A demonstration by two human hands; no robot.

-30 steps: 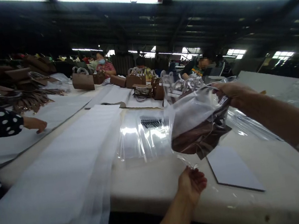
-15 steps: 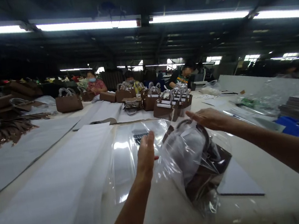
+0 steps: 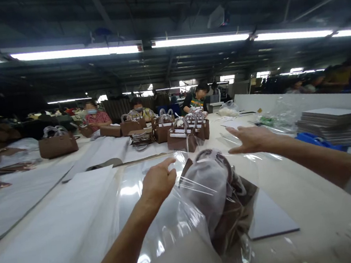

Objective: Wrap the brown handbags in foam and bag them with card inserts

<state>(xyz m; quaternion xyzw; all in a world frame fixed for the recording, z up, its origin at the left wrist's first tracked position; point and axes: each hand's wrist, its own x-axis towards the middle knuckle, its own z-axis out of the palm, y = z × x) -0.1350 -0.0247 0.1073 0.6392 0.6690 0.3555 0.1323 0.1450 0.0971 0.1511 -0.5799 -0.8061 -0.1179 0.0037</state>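
Observation:
A brown handbag (image 3: 234,220) with wrapped handles lies tilted on the table inside a clear plastic bag (image 3: 193,212). Pale, thin wrapping (image 3: 204,183) covers part of the handbag. My left hand (image 3: 158,178) is over the film on the left, index finger stretched out and thumb apart from it; its other fingers are partly hidden. Creases in the film run from near that hand toward the handbag. Beyond the handbag's upper right is my right hand (image 3: 251,139), thumb and fingers spread, close to the film's edge; whether it touches the film I cannot tell.
White sheets (image 3: 56,231) cover the table's left side. A white board (image 3: 272,215) lies partly beneath the bagged handbag. Several brown handbags (image 3: 179,141) stand ahead, with co-workers (image 3: 95,118) behind them. Stacked boards (image 3: 331,125) and a blue item (image 3: 319,141) lie at right.
My left hand has moved left and turned palm-down. My right hand's thumb and fingers now show spread apart. The view has shifted, and the bagged handbag appears slightly lower and further left.

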